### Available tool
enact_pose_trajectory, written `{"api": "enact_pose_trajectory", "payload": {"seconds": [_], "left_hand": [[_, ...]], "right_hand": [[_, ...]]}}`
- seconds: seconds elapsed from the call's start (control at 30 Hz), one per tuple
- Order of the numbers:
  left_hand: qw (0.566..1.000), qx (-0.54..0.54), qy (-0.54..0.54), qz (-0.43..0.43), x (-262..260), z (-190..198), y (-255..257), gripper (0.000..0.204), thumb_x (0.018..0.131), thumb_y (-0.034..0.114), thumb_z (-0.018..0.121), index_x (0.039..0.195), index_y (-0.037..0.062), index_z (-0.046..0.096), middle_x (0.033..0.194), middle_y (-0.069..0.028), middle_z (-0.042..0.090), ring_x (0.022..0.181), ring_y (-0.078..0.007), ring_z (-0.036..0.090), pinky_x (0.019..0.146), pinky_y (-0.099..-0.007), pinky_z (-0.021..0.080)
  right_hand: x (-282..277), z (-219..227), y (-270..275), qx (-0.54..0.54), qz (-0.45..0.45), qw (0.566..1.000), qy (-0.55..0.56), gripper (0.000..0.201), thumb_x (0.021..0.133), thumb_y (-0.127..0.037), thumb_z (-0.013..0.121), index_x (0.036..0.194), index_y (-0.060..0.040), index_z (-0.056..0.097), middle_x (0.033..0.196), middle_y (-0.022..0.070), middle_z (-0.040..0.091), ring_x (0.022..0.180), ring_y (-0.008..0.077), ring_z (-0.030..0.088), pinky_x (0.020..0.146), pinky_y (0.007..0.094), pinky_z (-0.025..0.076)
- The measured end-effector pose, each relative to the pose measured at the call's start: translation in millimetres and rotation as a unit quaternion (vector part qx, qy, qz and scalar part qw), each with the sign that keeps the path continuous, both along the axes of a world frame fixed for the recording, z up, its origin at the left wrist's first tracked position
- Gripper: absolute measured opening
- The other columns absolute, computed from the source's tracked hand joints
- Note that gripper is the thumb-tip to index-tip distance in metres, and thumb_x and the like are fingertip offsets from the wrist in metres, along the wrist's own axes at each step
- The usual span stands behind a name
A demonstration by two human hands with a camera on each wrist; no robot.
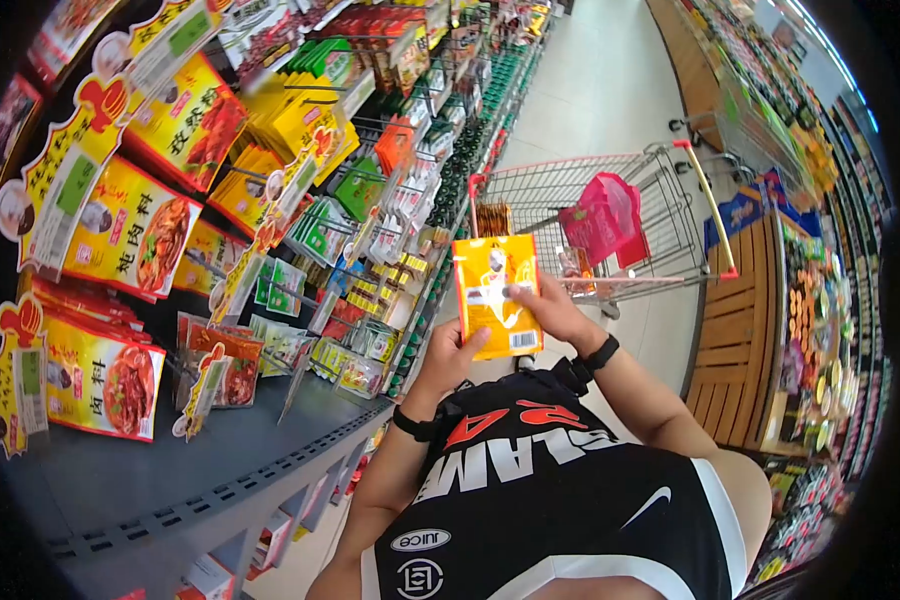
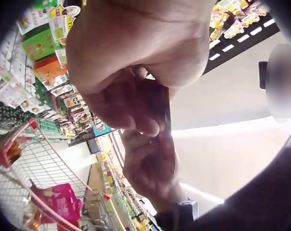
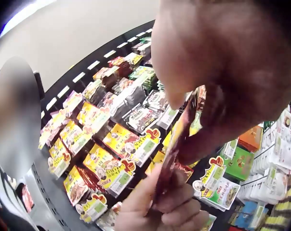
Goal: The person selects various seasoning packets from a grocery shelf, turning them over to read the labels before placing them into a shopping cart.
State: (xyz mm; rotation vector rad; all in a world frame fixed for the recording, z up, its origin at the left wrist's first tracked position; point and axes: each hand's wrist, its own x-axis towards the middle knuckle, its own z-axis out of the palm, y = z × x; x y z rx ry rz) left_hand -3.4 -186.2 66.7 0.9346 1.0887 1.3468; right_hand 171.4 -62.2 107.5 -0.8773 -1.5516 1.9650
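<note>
A yellow seasoning packet (image 1: 487,262) with red edges and a barcode at its lower corner is held up before the chest. My left hand (image 1: 444,358) pinches its lower left edge, thumb on the front. At the opposite edge, my right hand (image 1: 562,318) grips it, thumb lying across the printed face. From the right wrist, the packet (image 3: 173,156) shows nearly edge-on, with the left hand (image 3: 167,207) below it. Fingers of both hands lie behind the packet in the left wrist view.
On the left, a shelf (image 1: 230,455) bears hanging yellow seasoning packets (image 1: 130,228) with price tags. Ahead stands a shopping cart (image 1: 530,185) holding a pink item (image 1: 605,220) and some packs. A wooden display stand (image 1: 727,350) lies to the right, beyond the aisle floor (image 1: 595,90).
</note>
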Motion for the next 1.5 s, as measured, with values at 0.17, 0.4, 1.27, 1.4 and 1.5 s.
{"api": "enact_pose_trajectory", "payload": {"seconds": [0.17,0.4,1.27,1.4,1.5], "left_hand": [[0.991,-0.069,-0.1,0.061,-12.2,1.3,4.3,0.026,0.098,0.024,0.058,0.102,-0.0001,0.066,0.084,-0.0069,0.069,0.062,-0.0107,0.063,0.056,-0.0246,0.052],[0.945,-0.216,-0.243,0.03,-32.7,-27.9,-10.5,0.024,0.097,0.025,0.058,0.099,0.0023,0.064,0.069,-0.0052,0.063,0.052,-0.014,0.059,0.051,-0.0263,0.048],[0.989,-0.071,-0.022,0.131,-31.4,-45.5,-25.1,0.025,0.093,0.014,0.067,0.11,-0.0042,0.065,0.103,-0.0102,0.072,0.089,-0.0126,0.067,0.08,-0.0284,0.054],[0.985,-0.044,0.125,0.115,-33.5,-40.9,-26.2,0.023,0.089,0.014,0.07,0.106,-0.0016,0.066,0.098,-0.0122,0.072,0.085,-0.0192,0.07,0.076,-0.0312,0.054],[0.919,-0.041,0.388,0.053,-31.9,-24.8,-27.7,0.017,0.085,0.015,0.07,0.095,0.0021,0.065,0.086,-0.0131,0.068,0.078,-0.0299,0.067,0.068,-0.0384,0.051]], "right_hand": [[-1.8,-27.1,11.9,-0.272,-0.005,0.958,0.095,0.037,0.101,-0.018,0.051,0.133,0.0009,0.046,0.113,0.0103,0.064,0.091,0.0132,0.068,0.074,0.0243,0.057],[-18.9,-36.5,-1.0,-0.357,0.021,0.934,0.002,0.038,0.101,-0.02,0.052,0.127,0.0077,0.048,0.112,0.0167,0.066,0.091,0.0225,0.071,0.078,0.028,0.061],[-35.2,-65.2,-8.7,-0.045,0.175,0.969,-0.166,0.032,0.099,-0.018,0.058,0.123,0.0025,0.059,0.104,0.0043,0.068,0.091,0.0094,0.062,0.083,0.0269,0.051],[-35.8,-53.9,-10.0,0.094,0.092,0.989,-0.073,0.052,0.093,-0.018,0.068,0.136,0.0,0.045,0.114,0.0075,0.061,0.1,0.0136,0.06,0.087,0.0306,0.05],[-27.0,-26.4,8.1,0.346,0.025,0.928,-0.133,0.069,0.083,-0.022,0.078,0.139,-0.0029,0.042,0.121,0.0139,0.058,0.106,0.0237,0.06,0.089,0.0356,0.05]]}}
